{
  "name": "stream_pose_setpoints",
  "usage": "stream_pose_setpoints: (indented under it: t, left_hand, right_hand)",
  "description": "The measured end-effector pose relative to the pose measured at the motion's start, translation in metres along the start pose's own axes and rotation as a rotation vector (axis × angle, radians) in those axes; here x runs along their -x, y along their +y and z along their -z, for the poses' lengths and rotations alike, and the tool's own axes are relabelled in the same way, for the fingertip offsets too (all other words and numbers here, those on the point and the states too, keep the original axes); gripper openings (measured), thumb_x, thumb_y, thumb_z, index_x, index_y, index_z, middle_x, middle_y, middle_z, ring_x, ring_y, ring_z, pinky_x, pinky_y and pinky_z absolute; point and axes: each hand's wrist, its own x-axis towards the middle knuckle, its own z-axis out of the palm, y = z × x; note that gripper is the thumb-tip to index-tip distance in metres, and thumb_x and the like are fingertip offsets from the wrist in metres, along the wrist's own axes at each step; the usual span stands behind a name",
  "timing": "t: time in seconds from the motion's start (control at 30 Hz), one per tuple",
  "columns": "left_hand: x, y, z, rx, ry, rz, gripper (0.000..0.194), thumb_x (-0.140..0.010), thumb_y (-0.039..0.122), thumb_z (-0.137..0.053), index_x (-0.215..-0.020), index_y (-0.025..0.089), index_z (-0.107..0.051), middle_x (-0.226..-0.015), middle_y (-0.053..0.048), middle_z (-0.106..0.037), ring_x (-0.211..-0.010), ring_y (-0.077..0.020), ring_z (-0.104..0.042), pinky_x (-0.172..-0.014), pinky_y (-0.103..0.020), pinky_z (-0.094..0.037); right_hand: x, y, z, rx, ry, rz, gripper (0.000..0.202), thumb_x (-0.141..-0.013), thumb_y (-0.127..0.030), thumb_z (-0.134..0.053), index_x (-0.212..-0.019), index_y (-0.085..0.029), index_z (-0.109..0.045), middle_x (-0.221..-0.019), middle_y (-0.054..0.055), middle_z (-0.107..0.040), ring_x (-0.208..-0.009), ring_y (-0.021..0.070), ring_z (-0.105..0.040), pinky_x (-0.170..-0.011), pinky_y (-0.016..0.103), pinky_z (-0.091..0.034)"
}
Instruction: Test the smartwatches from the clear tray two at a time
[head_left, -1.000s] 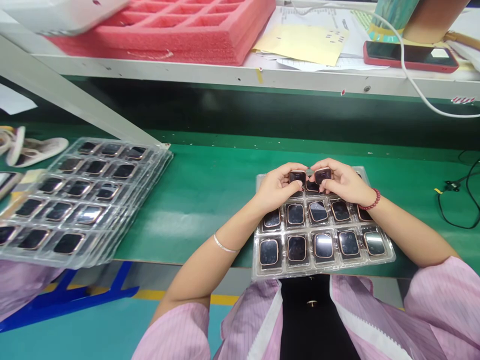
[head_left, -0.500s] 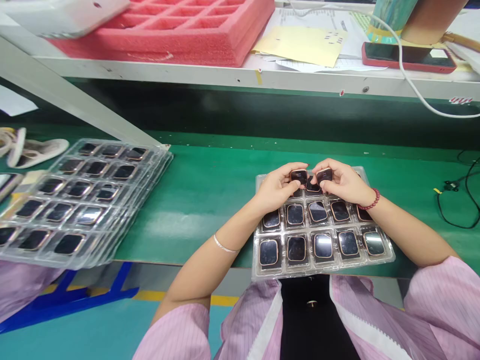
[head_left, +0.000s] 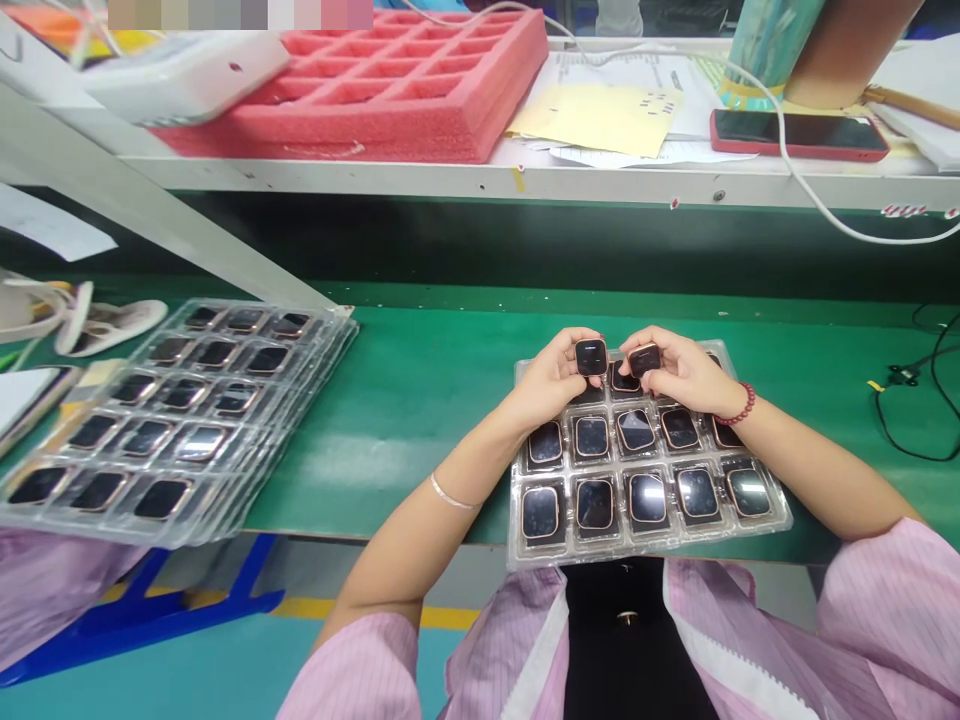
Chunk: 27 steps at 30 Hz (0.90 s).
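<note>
My left hand (head_left: 556, 374) pinches a square smartwatch face (head_left: 591, 357) with a gold rim, its dark screen turned up towards me. Between the thumb and fingers of my right hand (head_left: 675, 368) is a second smartwatch face (head_left: 643, 360), also dark with a gold rim. Both are held just above the far row of a clear plastic tray (head_left: 517, 545). Rows of similar watch faces (head_left: 591, 437) lie in the tray's pockets. One more watch face (head_left: 624, 378) shows in a pocket between my hands. My hands cover part of the far row.
A stack of clear trays (head_left: 247, 440) filled with watch faces stands at the left. Above the green bench (head_left: 405, 400) runs a white shelf (head_left: 420, 180) bearing a red foam block (head_left: 480, 130), papers, a phone (head_left: 799, 135) and a white cable. A black cable (head_left: 889, 430) lies at the right.
The watch face in my left hand has risen slightly and its screen now faces me more fully. The one in my right hand has tilted a little. The view has shifted slightly.
</note>
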Motion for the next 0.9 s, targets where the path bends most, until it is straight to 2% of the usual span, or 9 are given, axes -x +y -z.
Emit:
stream_pose_setpoints:
  t: [0.07, 0.13, 0.23, 0.33, 0.43, 0.57, 0.7, 0.83, 0.9]
  left_hand:
    - [0.002, 0.010, -0.003, 0.072, 0.005, 0.049, 0.056, -0.060, 0.005, -0.069, -0.113, 0.018, -0.057, -0.081, 0.004, -0.066, -0.067, -0.0076, -0.062, -0.065, -0.020, -0.048]
    - [0.009, 0.028, -0.012, 0.157, -0.072, 0.122, 0.058, -0.057, 0.004, -0.068, -0.111, 0.019, -0.057, -0.077, 0.005, -0.065, -0.058, -0.0057, -0.057, -0.054, -0.017, -0.042]
    - [0.030, 0.063, -0.034, 0.308, -0.406, 0.220, 0.056, -0.056, 0.003, -0.066, -0.108, 0.021, -0.059, -0.077, 0.004, -0.066, -0.049, -0.0047, -0.054, -0.047, -0.017, -0.042]
    - [0.050, 0.094, -0.056, 0.409, -0.762, 0.353, 0.051, -0.059, 0.006, -0.065, -0.108, 0.019, -0.062, -0.072, 0.002, -0.063, -0.054, -0.0102, -0.060, -0.047, -0.019, -0.049]
    - [0.060, 0.111, -0.068, 0.438, -0.917, 0.444, 0.047, -0.058, 0.009, -0.063, -0.105, 0.017, -0.065, -0.078, -0.001, -0.065, -0.059, -0.0113, -0.061, -0.049, -0.020, -0.052]
    - [0.069, 0.112, -0.073, 0.418, -0.788, 0.452, 0.042, -0.064, 0.012, -0.059, -0.105, 0.018, -0.067, -0.073, 0.001, -0.061, -0.053, -0.0090, -0.055, -0.046, -0.018, -0.047]
    - [0.074, 0.113, -0.060, 0.345, -0.444, 0.276, 0.042, -0.076, 0.011, -0.063, -0.116, 0.021, -0.065, -0.070, 0.002, -0.058, -0.048, -0.0057, -0.048, -0.043, -0.014, -0.040]
    - [0.044, 0.111, -0.031, 0.090, -0.199, 0.044, 0.051, -0.079, 0.009, -0.072, -0.125, 0.024, -0.060, -0.087, -0.001, -0.069, -0.058, -0.0079, -0.060, -0.052, -0.017, -0.048]
    - [0.023, 0.103, -0.022, -0.016, -0.151, 0.038, 0.053, -0.078, 0.009, -0.074, -0.127, 0.023, -0.059, -0.094, -0.003, -0.071, -0.064, -0.0094, -0.064, -0.057, -0.018, -0.050]
  right_hand:
    - [0.000, -0.001, 0.000, -0.044, 0.011, -0.054, 0.040, -0.073, -0.014, -0.063, -0.113, -0.019, -0.059, -0.099, 0.006, -0.074, -0.074, 0.0152, -0.067, -0.061, 0.027, -0.055]
    - [0.000, -0.002, 0.001, -0.104, 0.021, -0.101, 0.041, -0.075, -0.015, -0.065, -0.115, -0.020, -0.059, -0.100, 0.005, -0.075, -0.068, 0.0141, -0.067, -0.057, 0.027, -0.056]
    - [0.000, -0.002, 0.003, -0.183, 0.046, -0.114, 0.038, -0.079, -0.018, -0.068, -0.116, -0.021, -0.061, -0.102, 0.006, -0.076, -0.068, 0.0144, -0.068, -0.058, 0.028, -0.059]
    - [0.001, -0.001, 0.004, -0.274, 0.070, -0.134, 0.035, -0.085, -0.025, -0.073, -0.119, -0.020, -0.063, -0.107, 0.008, -0.077, -0.070, 0.0143, -0.069, -0.059, 0.027, -0.060]
    - [0.003, -0.003, 0.004, -0.419, 0.060, -0.167, 0.042, -0.095, -0.043, -0.070, -0.129, -0.020, -0.064, -0.112, 0.011, -0.077, -0.075, 0.0156, -0.072, -0.061, 0.027, -0.063]
    - [0.008, -0.022, 0.003, -0.563, 0.004, -0.185, 0.049, -0.098, -0.055, -0.066, -0.134, -0.021, -0.066, -0.119, 0.013, -0.074, -0.085, 0.0173, -0.075, -0.066, 0.027, -0.066]
    - [0.024, -0.059, -0.006, -0.667, -0.056, -0.197, 0.042, -0.092, -0.048, -0.079, -0.122, -0.021, -0.068, -0.117, 0.008, -0.069, -0.084, 0.0150, -0.074, -0.065, 0.024, -0.065]
    - [0.050, -0.089, -0.029, -0.851, -0.217, -0.266, 0.048, -0.082, -0.049, -0.088, -0.110, -0.020, -0.062, -0.103, 0.002, -0.064, -0.068, 0.0078, -0.069, -0.057, 0.018, -0.058]
    - [0.061, -0.094, -0.041, -0.939, -0.272, -0.310, 0.055, -0.077, -0.053, -0.091, -0.108, -0.019, -0.059, -0.095, 0.000, -0.063, -0.062, 0.0051, -0.064, -0.055, 0.015, -0.054]
